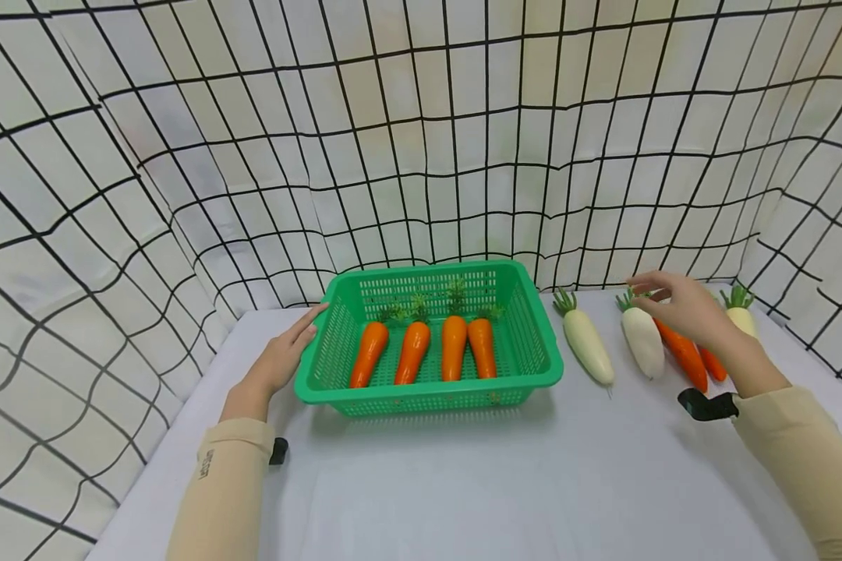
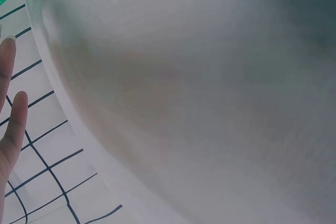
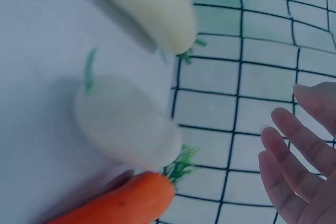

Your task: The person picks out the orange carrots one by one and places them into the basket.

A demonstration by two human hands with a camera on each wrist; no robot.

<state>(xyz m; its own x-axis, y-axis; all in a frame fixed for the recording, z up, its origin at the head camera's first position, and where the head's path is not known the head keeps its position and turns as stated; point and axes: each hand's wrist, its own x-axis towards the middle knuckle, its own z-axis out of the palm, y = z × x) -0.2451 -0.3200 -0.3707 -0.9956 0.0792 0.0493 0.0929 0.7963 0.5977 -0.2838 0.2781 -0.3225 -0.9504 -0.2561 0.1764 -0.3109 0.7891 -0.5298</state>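
Observation:
My left hand (image 1: 281,358) lies along the left rim of a green plastic basket (image 1: 428,393), its fingers extended and the fingertips right at the edge. Several orange carrots (image 1: 412,352) with leafy tops lie side by side in that basket. Over the vegetables to the right hovers my right hand (image 1: 695,312), fingers slightly bent and nothing held, as the right wrist view also shows. Below it lie a plump white radish (image 1: 643,343) and a carrot (image 1: 684,358). Nearer the basket is a longer white radish (image 1: 588,347).
Another pale radish (image 1: 742,318) and a second carrot (image 1: 714,365) lie at the far right, partly hidden by my right hand and wrist. A white cloth wall with a black grid (image 1: 421,140) stands behind and at both sides of the white table (image 1: 449,491).

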